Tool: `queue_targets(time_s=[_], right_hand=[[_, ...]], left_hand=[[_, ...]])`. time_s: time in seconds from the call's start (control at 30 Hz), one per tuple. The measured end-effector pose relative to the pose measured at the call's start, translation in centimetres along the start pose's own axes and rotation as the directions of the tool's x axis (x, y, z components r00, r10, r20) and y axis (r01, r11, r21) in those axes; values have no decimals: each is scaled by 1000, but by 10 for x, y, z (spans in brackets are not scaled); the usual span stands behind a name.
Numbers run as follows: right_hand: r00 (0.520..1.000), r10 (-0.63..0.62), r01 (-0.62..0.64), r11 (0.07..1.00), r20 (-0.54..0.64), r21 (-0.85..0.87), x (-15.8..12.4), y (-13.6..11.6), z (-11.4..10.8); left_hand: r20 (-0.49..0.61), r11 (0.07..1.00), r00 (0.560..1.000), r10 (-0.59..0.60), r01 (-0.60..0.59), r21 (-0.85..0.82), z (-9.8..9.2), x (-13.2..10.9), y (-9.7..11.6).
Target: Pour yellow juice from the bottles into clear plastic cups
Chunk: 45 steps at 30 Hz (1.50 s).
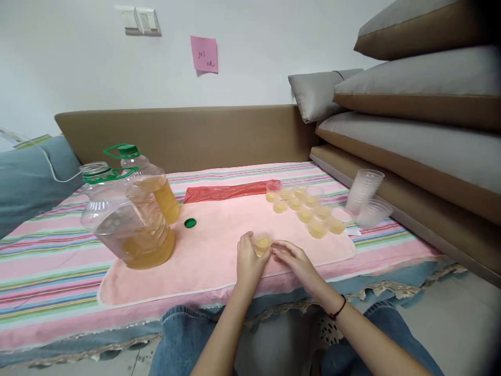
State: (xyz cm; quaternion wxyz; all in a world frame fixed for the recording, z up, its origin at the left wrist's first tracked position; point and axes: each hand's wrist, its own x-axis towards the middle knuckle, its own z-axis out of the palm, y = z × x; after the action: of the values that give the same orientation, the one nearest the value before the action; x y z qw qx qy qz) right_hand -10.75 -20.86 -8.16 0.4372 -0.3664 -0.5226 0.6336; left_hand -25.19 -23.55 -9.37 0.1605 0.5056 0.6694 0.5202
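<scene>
bare forearms, blue jeans (183,334), dark red wrist cord (338,309).

Bed (47,271), striped sheet. On it: pink towel (211,250), centre; red bag (230,191) at its far edge. On towel: two jugs (133,224) left, green cap (190,223) beside them, filled cups (309,206) far right, one cup (262,244) near. Empty cup stack (366,196) at right edge.

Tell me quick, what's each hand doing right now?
Left hand: closed around the small cup of yellow liquid.
Right hand: fingertips touching that cup; a firm hold cannot be told.
</scene>
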Motion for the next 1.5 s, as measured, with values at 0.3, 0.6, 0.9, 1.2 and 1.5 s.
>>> queue_targets(time_s=[0.3, 0.6, 0.9, 1.2, 1.5], right_hand=[[997, -18, 18, 1000, -77, -8, 3, -2, -5], [967, -2, -5, 1000, -253, -26, 9, -26, -39], [970, 41, -45, 999, -238, -11, 6, -34, -35], [978, 58, -68, 997, -199, -46, -1, -39, -36], [982, 65, -73, 997, -180, -38, 2, -34, -45]], left_hand=[[-16, 995, 1000, 3, -5, -103, 11, 8, 4], [60, 984, 998, -7, 18, -178, 53, 50, 27], [131, 969, 989, -69, 98, -227, 108, 96, 37], [127, 969, 986, -105, 130, -209, 129, 108, 32], [123, 974, 987, -105, 127, -188, 129, 108, 28]])
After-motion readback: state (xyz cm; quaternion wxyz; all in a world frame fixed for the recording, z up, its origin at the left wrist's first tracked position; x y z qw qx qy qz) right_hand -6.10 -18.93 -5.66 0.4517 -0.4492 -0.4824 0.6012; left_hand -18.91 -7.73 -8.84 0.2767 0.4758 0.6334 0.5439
